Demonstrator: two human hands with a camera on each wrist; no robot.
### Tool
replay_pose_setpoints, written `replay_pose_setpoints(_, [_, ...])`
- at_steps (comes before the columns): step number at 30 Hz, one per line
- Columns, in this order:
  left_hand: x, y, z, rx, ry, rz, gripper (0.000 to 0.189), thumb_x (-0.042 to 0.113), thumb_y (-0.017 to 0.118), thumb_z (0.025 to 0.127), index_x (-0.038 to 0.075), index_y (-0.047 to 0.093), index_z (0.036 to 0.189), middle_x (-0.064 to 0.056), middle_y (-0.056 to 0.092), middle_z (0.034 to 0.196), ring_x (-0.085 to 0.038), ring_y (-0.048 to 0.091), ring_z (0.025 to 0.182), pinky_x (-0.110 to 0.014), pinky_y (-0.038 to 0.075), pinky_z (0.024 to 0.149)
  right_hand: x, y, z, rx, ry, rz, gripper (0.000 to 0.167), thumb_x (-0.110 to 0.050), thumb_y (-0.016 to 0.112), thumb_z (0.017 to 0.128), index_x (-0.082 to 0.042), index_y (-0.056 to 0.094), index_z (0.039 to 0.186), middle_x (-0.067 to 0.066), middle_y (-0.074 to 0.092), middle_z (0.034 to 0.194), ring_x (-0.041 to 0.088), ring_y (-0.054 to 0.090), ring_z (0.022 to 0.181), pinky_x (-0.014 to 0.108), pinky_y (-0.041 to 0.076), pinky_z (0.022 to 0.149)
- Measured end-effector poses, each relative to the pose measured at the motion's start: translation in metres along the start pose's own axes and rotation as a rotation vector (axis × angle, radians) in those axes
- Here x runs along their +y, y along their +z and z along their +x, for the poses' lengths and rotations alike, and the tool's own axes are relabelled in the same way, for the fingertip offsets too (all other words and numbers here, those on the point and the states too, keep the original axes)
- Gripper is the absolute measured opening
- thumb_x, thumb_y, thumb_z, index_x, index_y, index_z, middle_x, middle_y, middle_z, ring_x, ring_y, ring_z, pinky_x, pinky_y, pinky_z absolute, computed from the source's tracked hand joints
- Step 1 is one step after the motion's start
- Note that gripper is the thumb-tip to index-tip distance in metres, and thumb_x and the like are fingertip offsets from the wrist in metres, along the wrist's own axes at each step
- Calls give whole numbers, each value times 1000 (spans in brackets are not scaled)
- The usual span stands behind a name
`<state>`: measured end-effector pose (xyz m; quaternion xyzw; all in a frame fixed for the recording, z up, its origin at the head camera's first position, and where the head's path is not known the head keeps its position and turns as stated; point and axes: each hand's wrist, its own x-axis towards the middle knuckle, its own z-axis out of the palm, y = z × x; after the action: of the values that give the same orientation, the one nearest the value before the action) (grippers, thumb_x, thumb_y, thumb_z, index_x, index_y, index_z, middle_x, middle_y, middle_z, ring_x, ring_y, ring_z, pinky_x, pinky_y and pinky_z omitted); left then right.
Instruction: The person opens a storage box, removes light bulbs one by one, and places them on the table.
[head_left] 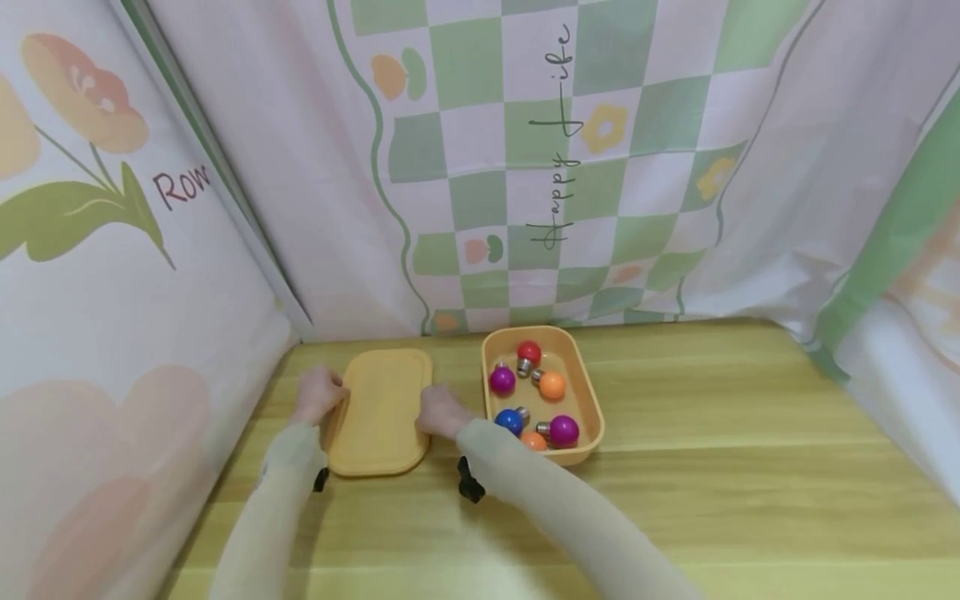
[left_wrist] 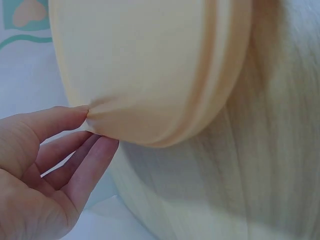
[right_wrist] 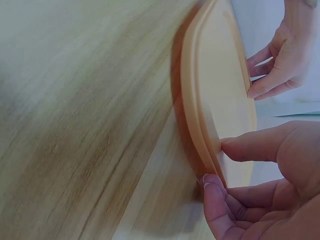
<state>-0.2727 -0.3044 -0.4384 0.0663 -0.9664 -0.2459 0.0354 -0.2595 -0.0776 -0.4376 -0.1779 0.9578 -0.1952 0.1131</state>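
A yellow rounded lid (head_left: 380, 408) lies flat on the wooden table (head_left: 712, 433), just left of a yellow tray (head_left: 592, 400). My left hand (head_left: 318, 393) pinches the lid's left edge; in the left wrist view my thumb meets the rim of the lid (left_wrist: 150, 65), with fingers (left_wrist: 85, 170) below it. My right hand (head_left: 442, 411) pinches the right edge; the right wrist view shows thumb above and a finger under the lid (right_wrist: 225, 90). The tray holds several small coloured bulbs, among them a red one (head_left: 528, 353), a blue one (head_left: 509, 421) and a magenta one (head_left: 563, 430).
Printed cloth walls close in the table at the back (head_left: 525, 167), the left (head_left: 112, 292) and the right (head_left: 900, 333). Bare wooden tabletop stretches to the right of the tray and toward the near edge.
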Motion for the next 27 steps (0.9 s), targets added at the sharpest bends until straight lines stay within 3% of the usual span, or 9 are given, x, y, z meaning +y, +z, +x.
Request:
replay_pose_setpoints(4, [-4, 1, 1, -2, -7, -1, 24, 4, 69, 78, -13, 72, 94, -28, 73, 91, -29, 66, 70, -31, 59, 59, -3, 4, 2, 32, -39, -29, 18, -4, 67, 73, -8, 52, 64, 8, 60, 74, 17, 48, 65, 23, 43, 51])
replay_pose_setpoints(9, [-8, 1, 0, 1, -18, -2, 16, 3, 69, 78, -11, 73, 84, -21, 71, 77, -21, 59, 62, -23, 48, 50, -3, 12, 12, 15, -59, -48, 13, -4, 67, 75, -5, 58, 66, 10, 64, 75, 19, 54, 66, 25, 51, 54])
replay_pose_setpoints(13, [-11, 1, -1, 15, -8, 14, 14, 3, 69, 78, -10, 74, 82, -21, 72, 79, -22, 59, 64, -24, 48, 51, -3, 19, 20, 8, -64, -63, 9, -4, 66, 74, -4, 60, 67, 9, 63, 73, 19, 54, 66, 24, 50, 53])
replay_pose_setpoints(18, [-10, 3, -2, 15, -10, 33, 11, 2, 68, 78, -8, 71, 73, -16, 69, 70, -21, 55, 62, -25, 45, 51, -12, 14, 11, -19, -19, -97, 5, -4, 66, 79, -4, 65, 74, 8, 65, 77, 17, 55, 66, 22, 50, 54])
replay_pose_setpoints(27, [-9, 5, -1, -2, -29, 38, 13, 0, 66, 78, -4, 66, 66, -8, 62, 61, -17, 50, 57, -21, 39, 47, -17, 11, 3, -12, -21, -133, 7, -3, 62, 81, -5, 63, 75, 5, 60, 73, 13, 47, 60, 19, 41, 47])
